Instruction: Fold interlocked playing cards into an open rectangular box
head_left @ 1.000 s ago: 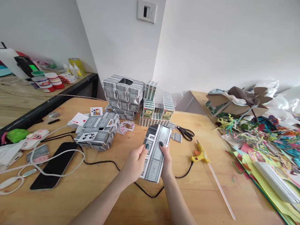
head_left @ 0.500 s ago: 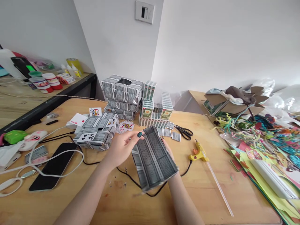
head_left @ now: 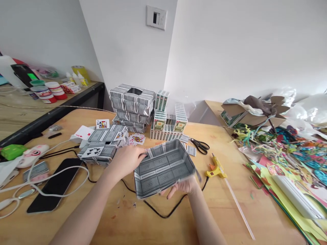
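Note:
An open box made of grey-backed playing cards (head_left: 163, 170) is held above the table, its hollow inside facing me. My left hand (head_left: 129, 160) grips its far left side, the fingertips hidden behind the wall. Under the near right side, my right hand (head_left: 182, 187) supports it, with some fingers showing below. Behind my left hand lies a lower card-covered box (head_left: 102, 143) with loose cards on top. Farther back stands a stack of card-covered boxes (head_left: 133, 105) beside green-and-white card packs (head_left: 170, 126).
A yellow glue gun (head_left: 217, 168) with a long clear stick lies to the right, near black scissors (head_left: 201, 146). Coloured paper and craft scraps (head_left: 283, 160) fill the right side. At left are a phone (head_left: 55, 185) and a white cable (head_left: 87, 177). A black cord (head_left: 163, 216) runs below the box.
The card box has turned from standing lengthwise to lying more crosswise, its inside now wider in view. My left hand shifted slightly left and down; my right hand's fingers now show underneath.

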Tool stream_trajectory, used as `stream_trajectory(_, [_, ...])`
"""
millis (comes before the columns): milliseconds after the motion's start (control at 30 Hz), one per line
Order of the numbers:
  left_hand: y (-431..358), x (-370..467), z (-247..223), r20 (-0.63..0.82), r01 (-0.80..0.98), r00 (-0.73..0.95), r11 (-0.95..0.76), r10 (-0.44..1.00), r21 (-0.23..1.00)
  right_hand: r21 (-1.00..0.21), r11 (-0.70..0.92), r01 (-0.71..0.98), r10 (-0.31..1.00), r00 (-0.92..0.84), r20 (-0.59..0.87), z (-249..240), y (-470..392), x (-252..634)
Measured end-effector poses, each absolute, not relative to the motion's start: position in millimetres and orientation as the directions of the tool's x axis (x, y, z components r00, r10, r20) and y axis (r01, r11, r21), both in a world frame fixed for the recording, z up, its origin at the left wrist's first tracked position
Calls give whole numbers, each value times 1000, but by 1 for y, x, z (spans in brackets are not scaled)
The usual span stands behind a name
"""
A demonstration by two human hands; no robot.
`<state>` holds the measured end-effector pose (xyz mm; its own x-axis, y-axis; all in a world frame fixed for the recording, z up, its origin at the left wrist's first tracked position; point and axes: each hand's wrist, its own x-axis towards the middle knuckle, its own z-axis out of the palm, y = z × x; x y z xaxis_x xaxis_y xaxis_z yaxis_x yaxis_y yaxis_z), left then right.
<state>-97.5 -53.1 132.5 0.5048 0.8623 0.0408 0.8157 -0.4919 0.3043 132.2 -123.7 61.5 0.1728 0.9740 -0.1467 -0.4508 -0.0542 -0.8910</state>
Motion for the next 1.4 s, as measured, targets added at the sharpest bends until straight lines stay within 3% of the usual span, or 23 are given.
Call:
stream_trajectory(67, [-61,-105,124,-15,858,449,-426,894,285,-790,-396,-467,918,-195,-345,60,-121,139])
stream_trajectory(133, [-72,-106,113,-41,906,346,-322,937,275,-693,-539,-479,841,-349,-413,57,-115,144])
stream_trajectory(233, [-91,-102,93,-93,935,253,-218,963,281,-749,-352,-561,925,-89,-368,48,-107,147])
stream_trajectory(333, [-105,-99,79,-126,956,163,-126,979,264,-862,-257,-438,931,128,-342,38,-103,146])
stream_trajectory(533, [-123,-102,78,-197,939,211,-143,957,312,-945,-272,-181,915,256,-313,30,-105,142])
stream_trajectory(633, [-126,-107,78,-244,884,263,-131,933,449,-958,-250,-139,921,272,-279,26,-102,144])
stream_trajectory(767, [-112,-119,71,-228,639,417,-105,880,762,-975,-224,0,920,328,-212,15,-90,155])
stream_trajectory(867, [-89,-125,61,-180,561,343,-47,922,826,-954,-189,235,895,440,-69,6,-74,167])
stream_trajectory(1000, [-47,-119,41,84,667,259,-241,962,705,-818,-58,573,930,328,164,-1,-48,174])
stream_trajectory(1133, [-2,-99,21,346,773,235,-390,908,500,-666,-57,744,944,257,208,-5,-35,165])
stream_trajectory(1267, [31,-78,1,377,902,145,-279,915,329,-554,-114,825,945,261,195,-7,-36,156])
stream_trajectory(1400, [40,-68,-12,325,950,118,-202,938,239,-509,-93,856,946,236,223,-9,-40,152])
